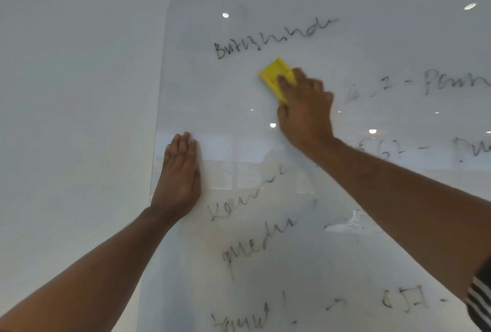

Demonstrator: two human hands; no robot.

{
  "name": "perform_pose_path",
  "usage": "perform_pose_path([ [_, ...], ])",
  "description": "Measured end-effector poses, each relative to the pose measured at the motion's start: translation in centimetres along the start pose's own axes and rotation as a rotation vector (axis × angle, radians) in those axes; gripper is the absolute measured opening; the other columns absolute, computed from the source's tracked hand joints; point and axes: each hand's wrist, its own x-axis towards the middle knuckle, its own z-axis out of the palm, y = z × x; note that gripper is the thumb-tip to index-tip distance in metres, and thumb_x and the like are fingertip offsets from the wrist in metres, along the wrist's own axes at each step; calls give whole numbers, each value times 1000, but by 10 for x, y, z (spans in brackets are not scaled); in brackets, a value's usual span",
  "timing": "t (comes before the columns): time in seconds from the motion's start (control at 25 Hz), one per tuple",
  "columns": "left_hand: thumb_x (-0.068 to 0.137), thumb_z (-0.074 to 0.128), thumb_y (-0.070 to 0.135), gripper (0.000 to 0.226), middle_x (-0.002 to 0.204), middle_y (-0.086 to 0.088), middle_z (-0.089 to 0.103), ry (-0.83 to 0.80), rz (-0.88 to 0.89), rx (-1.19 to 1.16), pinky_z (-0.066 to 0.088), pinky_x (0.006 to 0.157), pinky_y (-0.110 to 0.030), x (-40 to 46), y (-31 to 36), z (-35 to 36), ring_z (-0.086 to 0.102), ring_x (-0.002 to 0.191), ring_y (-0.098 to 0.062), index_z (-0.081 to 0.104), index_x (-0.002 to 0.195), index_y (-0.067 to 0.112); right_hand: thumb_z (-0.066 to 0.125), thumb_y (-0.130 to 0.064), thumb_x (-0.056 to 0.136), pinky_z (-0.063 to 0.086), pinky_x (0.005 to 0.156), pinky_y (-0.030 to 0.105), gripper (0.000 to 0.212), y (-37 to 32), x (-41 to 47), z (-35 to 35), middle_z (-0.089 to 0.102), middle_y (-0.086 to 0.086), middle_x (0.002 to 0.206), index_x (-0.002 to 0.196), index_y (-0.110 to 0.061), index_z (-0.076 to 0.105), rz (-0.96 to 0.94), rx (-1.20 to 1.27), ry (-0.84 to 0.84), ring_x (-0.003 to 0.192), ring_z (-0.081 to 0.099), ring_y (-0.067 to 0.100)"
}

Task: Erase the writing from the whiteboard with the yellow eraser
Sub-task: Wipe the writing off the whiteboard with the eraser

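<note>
Your right hand (pixel 305 111) gripped the yellow eraser (pixel 276 76) on the glossy whiteboard (pixel 372 47) under scrawled writing (pixel 271 36); left hand (pixel 178 174) pressed flat, fingers straight, white wall (pixel 79 65) behind.

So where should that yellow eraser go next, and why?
Probably up and slightly left: the right hand holds the yellow eraser just below the top line of writing, still dark and unwiped, while the left hand rests flat on the whiteboard.

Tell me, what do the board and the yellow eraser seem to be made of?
The whiteboard looks like glass or glossy acrylic: frameless, it mirrors ceiling lights and windows. The yellow eraser seems moulded matte plastic, with crisp edges and a recessed top; the right hand covers part of it, and its wiping face is hidden.
</note>
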Motion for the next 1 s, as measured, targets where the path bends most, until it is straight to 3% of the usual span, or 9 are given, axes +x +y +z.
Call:
perform_pose_path([
  [0.12,104,18,27,62,168,-23,15,30,1,31,9,129,-55,19,4,0,7,158,-38,21,158,-5,58,-23,96,44,91,47,53,-16,-21,6,45,15,159,149,-21,52,-552,-5,-122,128,55,39],
  [0.16,104,17,30,64,168,-22,15,42,-8,35,9,129,-55,23,3,1,6,158,-37,21,158,-4,57,-23,98,43,93,48,53,-8,-8,2,42,15,161,151,-21,50,-616,-34,-127,130,54,40],
  [0.2,104,15,32,65,169,-20,12,49,-23,34,6,130,-53,26,3,2,4,159,-33,18,159,-3,54,-23,99,42,96,49,55,4,13,-2,38,16,164,154,-21,45,-552,-77,-110,132,51,41],
  [0.4,105,14,32,63,171,-13,7,79,-31,31,3,131,-49,26,3,9,-1,160,-27,12,160,1,47,-20,101,39,104,53,56,76,95,-27,34,20,160,156,-16,35,349,-116,102,134,43,45],
  [0.48,105,16,30,62,170,-13,8,92,-23,45,3,131,-49,26,3,11,2,160,-29,13,160,0,45,-16,102,37,107,52,54,58,110,-27,31,18,162,155,-17,36,484,-49,105,138,40,44],
  [0.56,106,16,30,62,170,-12,8,99,-22,48,3,131,-48,26,3,12,2,160,-28,13,160,1,42,-13,101,37,106,48,57,7,111,-16,30,17,163,157,-21,34,297,-22,29,138,40,43],
  [0.68,105,17,30,62,170,-15,13,110,-28,45,6,130,-50,26,4,11,6,159,-30,18,159,-1,41,-19,101,38,102,46,57,-73,80,15,30,15,164,157,-24,35,-361,-74,-86,135,44,39],
  [0.76,105,19,29,61,168,-18,17,125,-20,52,10,130,-53,26,4,11,10,158,-33,22,158,-2,42,-24,103,38,102,47,55,-81,74,22,29,15,166,158,-24,35,-570,-114,-134,137,43,37],
  [1.0,105,16,31,61,170,-12,9,101,-25,34,6,131,-50,23,5,9,2,160,-28,12,160,3,41,-12,100,36,107,53,55,-40,134,5,30,17,164,154,-17,37,93,-101,16,137,42,42],
])
